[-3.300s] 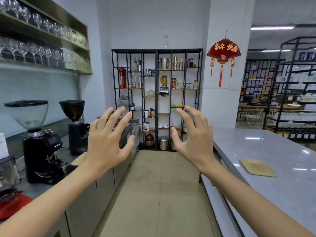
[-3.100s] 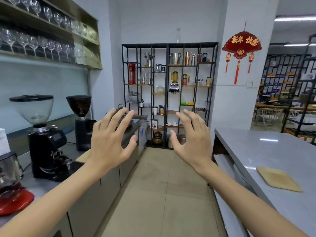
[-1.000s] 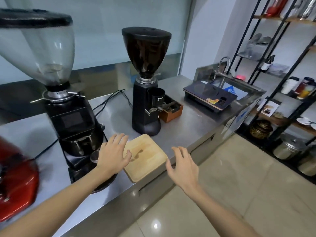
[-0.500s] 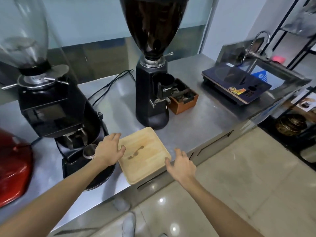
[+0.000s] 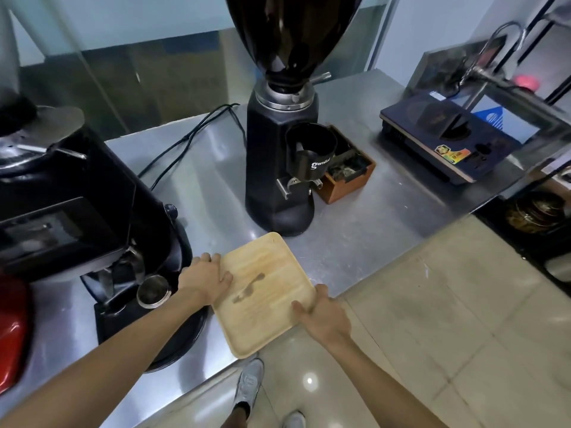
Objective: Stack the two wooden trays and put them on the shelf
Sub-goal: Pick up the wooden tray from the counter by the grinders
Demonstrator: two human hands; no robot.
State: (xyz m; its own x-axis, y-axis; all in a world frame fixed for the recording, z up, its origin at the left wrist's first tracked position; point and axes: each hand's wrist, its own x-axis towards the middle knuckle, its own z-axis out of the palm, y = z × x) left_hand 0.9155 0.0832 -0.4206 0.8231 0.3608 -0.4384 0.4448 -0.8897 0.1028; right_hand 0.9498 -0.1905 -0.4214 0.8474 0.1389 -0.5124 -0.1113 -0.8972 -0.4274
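Observation:
A square light wooden tray (image 5: 262, 291) with a dark stain in its middle lies on the steel counter (image 5: 355, 230), its near corner past the counter's front edge. My left hand (image 5: 205, 278) grips the tray's left edge, thumb on top. My right hand (image 5: 324, 316) grips the tray's right edge, thumb over the rim. The second wooden tray and the shelf are out of view.
A black coffee grinder (image 5: 279, 168) stands just behind the tray, with a brown knock box (image 5: 347, 173) beside it. A larger black grinder (image 5: 77, 217) and a metal cup (image 5: 153, 291) sit at the left. An induction cooker (image 5: 448, 140) lies at the right, a red appliance (image 5: 12, 329) far left.
I turned from the aisle to the left counter and moved in close. Both hands have closed on the tray's edges, and the tray has shifted toward the counter's front edge.

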